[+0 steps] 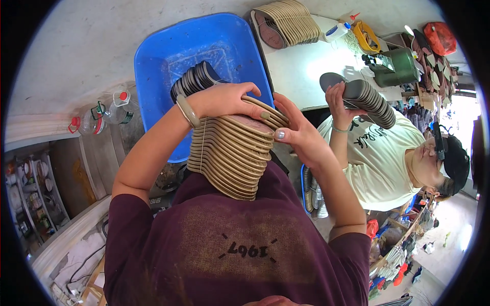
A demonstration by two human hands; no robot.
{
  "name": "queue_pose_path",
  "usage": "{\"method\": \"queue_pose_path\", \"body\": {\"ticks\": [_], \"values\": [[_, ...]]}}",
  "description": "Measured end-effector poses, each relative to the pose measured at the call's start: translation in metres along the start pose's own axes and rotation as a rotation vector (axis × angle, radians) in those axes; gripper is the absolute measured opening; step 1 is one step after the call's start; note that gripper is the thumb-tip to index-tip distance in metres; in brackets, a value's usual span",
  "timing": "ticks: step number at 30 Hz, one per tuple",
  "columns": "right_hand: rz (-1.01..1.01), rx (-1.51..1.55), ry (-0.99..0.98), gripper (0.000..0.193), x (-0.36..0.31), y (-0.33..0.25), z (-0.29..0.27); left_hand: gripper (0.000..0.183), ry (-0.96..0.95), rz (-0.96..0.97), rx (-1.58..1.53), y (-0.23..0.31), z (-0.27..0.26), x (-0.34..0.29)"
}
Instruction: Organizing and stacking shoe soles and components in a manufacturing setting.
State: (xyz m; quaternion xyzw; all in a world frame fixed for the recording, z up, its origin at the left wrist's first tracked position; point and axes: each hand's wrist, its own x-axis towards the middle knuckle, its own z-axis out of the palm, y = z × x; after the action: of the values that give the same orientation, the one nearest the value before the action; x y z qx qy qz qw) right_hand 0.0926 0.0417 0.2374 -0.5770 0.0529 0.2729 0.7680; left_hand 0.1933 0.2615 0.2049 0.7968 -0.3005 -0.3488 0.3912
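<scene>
Black print (247, 250): maroon shirt (235, 229), cream shirt (383, 163)

Maroon T-shirt (168, 239), tan chest print (245, 229); 1 pale bangle (187, 110)

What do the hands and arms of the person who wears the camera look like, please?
Both hands are ungloved. Short, dark purple sleeves leave the forearms uncovered. A smooth, pale beige bangle circles the wrist of the left hand; its thumbnail looks olive-beige. On the right hand, the thumbnail looks shiny and silvery, and no bracelet shows.
</scene>
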Motion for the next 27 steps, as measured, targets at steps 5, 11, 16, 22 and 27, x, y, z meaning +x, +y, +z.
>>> {"method": "queue_pose_path", "body": {"ticks": [5, 11, 16, 22, 27], "values": [[0.107, -0.011, -0.068, 0.103, 0.001, -0.003, 0.007, 0.07, 0.006, -0.04, 0.028, 0.004, 0.003, -0.006], [0.238, 0.158, -0.061, 0.096, -0.002, 0.005, 0.01, 0.072, 0.016, -0.082, 0.033, -0.004, 0.016, -0.005], [0.224, 0.228, 0.04, 0.076, -0.002, 0.013, 0.011, 0.072, 0.017, -0.083, 0.013, -0.003, 0.017, -0.005], [0.129, 0.171, 0.092, 0.063, 0.0, 0.019, 0.009, 0.071, 0.02, -0.058, -0.052, -0.01, 0.017, -0.002], [0.154, 0.1, 0.044, 0.069, -0.003, 0.006, 0.003, 0.073, -0.007, -0.069, -0.084, -0.004, 0.014, 0.001]]}}
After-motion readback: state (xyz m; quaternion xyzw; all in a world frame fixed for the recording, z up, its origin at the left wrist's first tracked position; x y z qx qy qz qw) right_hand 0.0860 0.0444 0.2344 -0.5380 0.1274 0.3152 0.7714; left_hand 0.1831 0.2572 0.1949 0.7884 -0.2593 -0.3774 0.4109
